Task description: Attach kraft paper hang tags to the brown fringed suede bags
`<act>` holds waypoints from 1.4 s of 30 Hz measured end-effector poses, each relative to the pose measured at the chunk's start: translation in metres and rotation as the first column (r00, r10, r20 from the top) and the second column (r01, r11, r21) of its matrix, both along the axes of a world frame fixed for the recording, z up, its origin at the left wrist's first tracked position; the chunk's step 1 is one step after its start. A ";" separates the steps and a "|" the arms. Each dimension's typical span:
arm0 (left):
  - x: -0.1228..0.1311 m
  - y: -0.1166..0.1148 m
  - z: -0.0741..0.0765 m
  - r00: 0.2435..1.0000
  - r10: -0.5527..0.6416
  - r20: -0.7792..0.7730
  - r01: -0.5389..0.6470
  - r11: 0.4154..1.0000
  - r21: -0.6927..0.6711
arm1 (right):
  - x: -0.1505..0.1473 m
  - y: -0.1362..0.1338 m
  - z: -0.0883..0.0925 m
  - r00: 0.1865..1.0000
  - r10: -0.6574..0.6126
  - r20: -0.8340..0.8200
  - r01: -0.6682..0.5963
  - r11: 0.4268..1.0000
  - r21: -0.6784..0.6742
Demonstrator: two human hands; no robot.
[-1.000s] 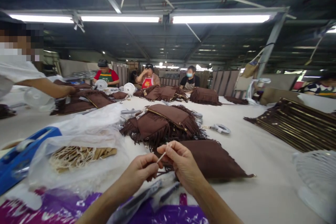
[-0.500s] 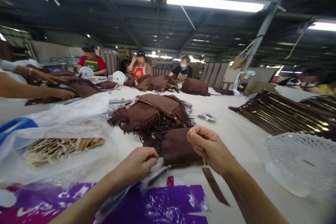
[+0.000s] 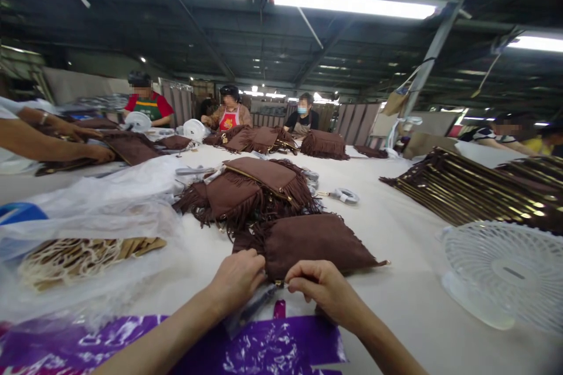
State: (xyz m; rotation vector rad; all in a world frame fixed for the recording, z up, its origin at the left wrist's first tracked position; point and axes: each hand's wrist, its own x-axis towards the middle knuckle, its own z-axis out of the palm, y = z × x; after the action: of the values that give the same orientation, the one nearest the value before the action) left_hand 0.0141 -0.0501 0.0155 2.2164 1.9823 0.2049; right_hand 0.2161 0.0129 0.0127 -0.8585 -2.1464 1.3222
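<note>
A brown fringed bag [image 3: 312,240] lies flat in front of me, with a small gold zip pull [image 3: 279,284] at its near edge. My left hand [image 3: 241,275] is closed at the bag's near left corner; what its fingers hold is hidden. Close to the zip pull, my right hand [image 3: 321,290] pinches the thin string of a brown hang tag. The tag itself is mostly hidden below that hand. Behind this bag is a pile of similar fringed bags [image 3: 246,187].
A clear plastic bag of tan tags with white strings [image 3: 88,255] lies left. Purple plastic packaging [image 3: 281,343] covers the near edge. A white lattice basket [image 3: 505,272] and stacked brown zipped pieces [image 3: 466,187] sit right. A co-worker's arms [image 3: 57,137] reach in from the left; others work beyond.
My right hand has come down and left to the zip pull at the bag's near edge, bringing the tag. My left hand has shifted slightly, staying at the bag's corner.
</note>
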 end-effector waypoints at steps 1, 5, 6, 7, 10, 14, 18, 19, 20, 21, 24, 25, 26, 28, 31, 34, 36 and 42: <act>-0.002 0.000 -0.003 1.000 0.000 -0.001 0.000 1.000 0.010 | -0.001 0.001 0.000 1.000 -0.002 -0.005 0.002 1.000 0.001; -0.010 -0.002 -0.009 0.999 0.030 0.026 -0.031 0.999 0.042 | -0.005 0.006 0.001 0.999 0.001 -0.043 -0.001 1.000 -0.014; -0.011 -0.002 -0.009 0.999 0.030 0.034 -0.032 0.999 0.040 | -0.007 0.007 0.002 0.999 0.008 -0.046 -0.008 1.000 -0.002; -0.012 -0.002 -0.009 0.999 0.029 0.044 -0.031 0.999 0.036 | -0.009 0.008 0.004 0.999 0.015 -0.043 -0.014 1.000 0.020; -0.015 0.000 -0.008 0.993 0.026 0.117 -0.030 0.999 0.036 | -0.021 0.010 0.012 0.999 0.054 0.007 -0.055 0.993 0.104; -0.022 0.005 -0.010 0.917 0.025 0.398 -0.034 0.999 0.016 | -0.040 0.013 0.021 0.989 0.121 0.083 -0.133 0.979 0.153; -0.029 0.011 -0.020 0.663 0.096 0.742 -0.027 0.994 -0.104 | -0.054 0.020 0.021 0.985 0.083 0.150 -0.119 0.961 0.249; -0.029 0.012 -0.023 0.580 0.122 0.806 -0.011 0.990 -0.142 | -0.056 0.022 0.021 0.982 0.074 0.174 -0.120 0.955 0.271; -0.029 0.012 -0.025 0.508 0.142 0.850 0.007 0.986 -0.169 | -0.058 0.024 0.020 0.978 0.067 0.199 -0.124 0.949 0.290; -0.029 0.013 -0.027 0.455 0.151 0.878 0.026 0.983 -0.182 | -0.060 0.025 0.020 0.972 0.062 0.227 -0.132 0.942 0.309; -0.030 0.012 -0.032 0.413 0.133 0.901 0.050 0.984 -0.168 | -0.062 0.028 0.020 0.952 0.070 0.297 -0.175 0.922 0.346; -0.030 0.011 -0.034 0.412 0.129 0.902 0.056 0.984 -0.166 | -0.062 0.029 0.020 0.948 0.083 0.309 -0.193 0.918 0.347; -0.031 0.011 -0.034 0.401 0.134 0.906 0.065 0.983 -0.173 | -0.062 0.029 0.020 0.945 0.098 0.313 -0.209 0.916 0.343; -0.032 0.011 -0.035 0.349 0.162 0.923 0.093 0.974 -0.206 | -0.061 0.030 0.021 0.942 0.133 0.309 -0.237 0.913 0.331; -0.032 0.011 -0.031 0.254 0.250 0.934 0.131 0.948 -0.289 | -0.058 0.030 0.024 0.943 0.153 0.297 -0.248 0.915 0.317; -0.029 0.010 -0.023 0.225 0.331 0.916 0.102 0.927 -0.360 | -0.055 0.030 0.025 0.952 0.121 0.281 -0.212 0.924 0.320; -0.027 0.009 -0.020 0.231 0.350 0.908 0.062 0.926 -0.372 | -0.053 0.030 0.022 0.954 0.111 0.278 -0.204 0.921 0.331; -0.025 0.011 -0.032 0.254 0.327 0.910 0.033 0.938 -0.346 | -0.052 0.029 0.006 0.947 0.076 0.313 -0.221 0.861 0.458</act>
State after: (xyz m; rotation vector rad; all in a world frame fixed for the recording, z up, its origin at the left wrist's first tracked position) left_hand -0.0109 -0.0394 -0.0161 1.0822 1.2866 0.9625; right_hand 0.1644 0.0418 0.0183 -0.7094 -2.6552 0.6769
